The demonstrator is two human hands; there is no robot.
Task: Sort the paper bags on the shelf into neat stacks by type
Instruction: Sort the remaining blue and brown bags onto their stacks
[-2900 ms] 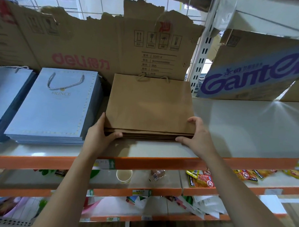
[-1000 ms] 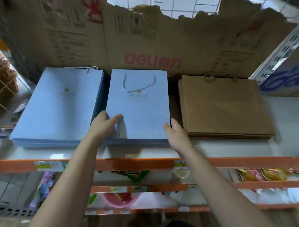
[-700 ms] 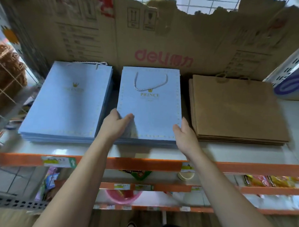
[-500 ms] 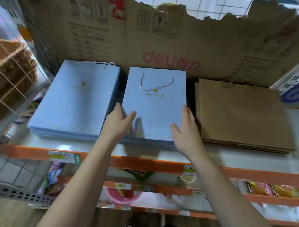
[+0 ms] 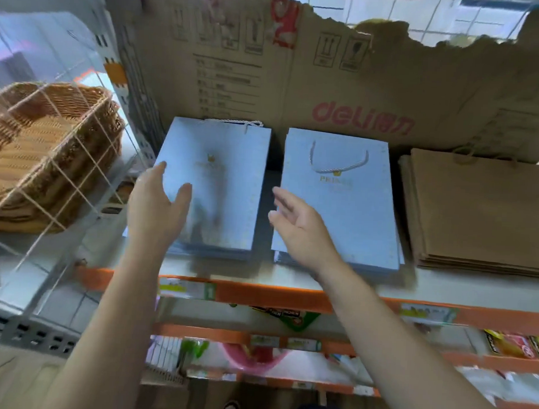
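Note:
Three flat stacks of paper bags lie side by side on the shelf (image 5: 289,279). At the left is a larger light-blue stack (image 5: 229,178), in the middle a light-blue stack (image 5: 351,214) printed PRINCE with a white cord handle, at the right a brown kraft stack (image 5: 484,213). My left hand (image 5: 157,208) hovers with fingers spread over the left edge of the left blue stack. My right hand (image 5: 298,227) is open above the gap between the two blue stacks, over the middle stack's left edge. Neither hand holds anything.
A torn cardboard sheet (image 5: 344,84) printed "deli" stands behind the stacks. A wicker basket (image 5: 42,151) sits behind a wire divider (image 5: 62,176) at the left. Lower shelves with orange edges (image 5: 287,341) hold snack packets and small goods.
Both hands left the brown stack, then squared the middle blue stack, and have now lifted off it and shifted left toward the left blue stack. The view panned left.

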